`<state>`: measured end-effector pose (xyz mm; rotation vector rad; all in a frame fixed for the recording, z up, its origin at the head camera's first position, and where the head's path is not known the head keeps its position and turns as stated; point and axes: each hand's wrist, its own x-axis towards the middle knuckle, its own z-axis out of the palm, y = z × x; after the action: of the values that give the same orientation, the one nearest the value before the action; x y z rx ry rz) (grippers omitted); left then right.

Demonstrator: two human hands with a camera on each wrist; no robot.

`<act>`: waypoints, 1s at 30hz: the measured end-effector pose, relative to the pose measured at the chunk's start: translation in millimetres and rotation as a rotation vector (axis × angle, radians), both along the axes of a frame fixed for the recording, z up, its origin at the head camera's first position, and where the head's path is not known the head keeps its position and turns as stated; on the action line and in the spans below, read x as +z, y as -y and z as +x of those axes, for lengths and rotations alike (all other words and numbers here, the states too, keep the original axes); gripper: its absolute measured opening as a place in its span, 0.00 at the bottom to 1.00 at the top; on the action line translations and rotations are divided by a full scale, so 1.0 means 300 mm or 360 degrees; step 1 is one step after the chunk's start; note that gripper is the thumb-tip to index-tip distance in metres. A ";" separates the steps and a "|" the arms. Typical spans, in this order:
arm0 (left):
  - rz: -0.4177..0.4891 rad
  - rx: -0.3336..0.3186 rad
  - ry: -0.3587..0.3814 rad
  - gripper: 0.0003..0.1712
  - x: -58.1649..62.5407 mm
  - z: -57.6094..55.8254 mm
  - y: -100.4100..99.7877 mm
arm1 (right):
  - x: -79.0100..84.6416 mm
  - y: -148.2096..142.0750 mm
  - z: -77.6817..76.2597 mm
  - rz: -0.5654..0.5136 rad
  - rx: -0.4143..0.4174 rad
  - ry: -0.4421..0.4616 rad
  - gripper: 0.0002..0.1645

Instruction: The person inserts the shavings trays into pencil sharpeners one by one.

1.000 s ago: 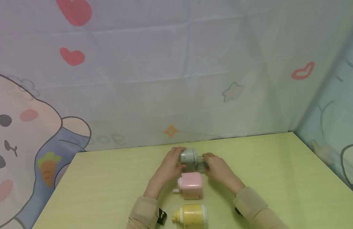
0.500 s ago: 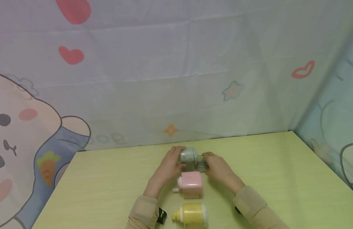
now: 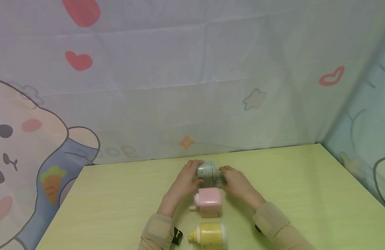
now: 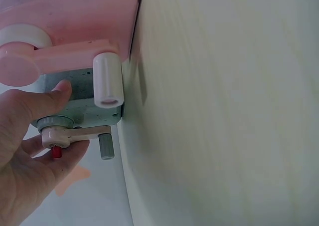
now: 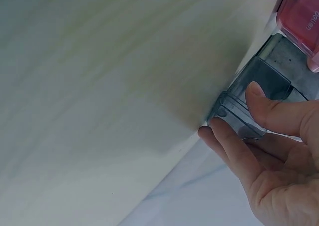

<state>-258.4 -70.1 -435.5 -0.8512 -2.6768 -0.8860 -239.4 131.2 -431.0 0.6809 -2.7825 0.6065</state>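
A grey-green crank pencil sharpener (image 3: 206, 171) stands toward the table's back. My left hand (image 3: 185, 178) grips its body from the crank side; the left wrist view shows the thumb on one face and the other fingers around the far side, near the crank (image 4: 89, 132). At the opposite end, its clear shavings drawer (image 5: 241, 111) sticks partly out of the body. My right hand (image 3: 239, 182) holds that drawer between thumb and fingers. A pink crank sharpener (image 3: 210, 202) stands just in front of the green one, and a yellow sharpener (image 3: 211, 235) is nearer the camera.
A small black object (image 3: 177, 236) shows beside the left sleeve, and another dark piece (image 3: 258, 228) by the right sleeve. Behind the table (image 3: 126, 194) hangs a printed cloth (image 3: 161, 104).
My right hand has shifted slightly left, and the clear drawer sticks out a little less from the green sharpener. The left hand keeps its hold; the other sharpeners stay put.
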 end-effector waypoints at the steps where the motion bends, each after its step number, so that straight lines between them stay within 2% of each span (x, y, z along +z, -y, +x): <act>1: -0.0002 -0.0001 0.0001 0.36 0.000 0.000 -0.001 | 0.000 0.000 0.000 0.0000 0.0003 -0.0004 0.32; 12: 0.0007 -0.0024 -0.0025 0.36 0.004 0.003 -0.004 | -0.004 -0.005 -0.007 -0.0017 -0.0006 0.0013 0.33; 25: -0.0002 -0.0026 -0.0021 0.36 0.004 0.005 -0.001 | 0.003 -0.004 -0.017 -0.0060 0.0042 0.0023 0.34; 30: -0.0011 -0.0018 -0.0026 0.36 0.011 -0.001 0.002 | 0.005 -0.004 -0.026 -0.0062 0.0054 -0.0008 0.33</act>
<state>-258.6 -70.8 -432.2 -0.8723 -2.6651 -0.8693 -247.3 132.4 -429.6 0.7215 -2.7518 0.6630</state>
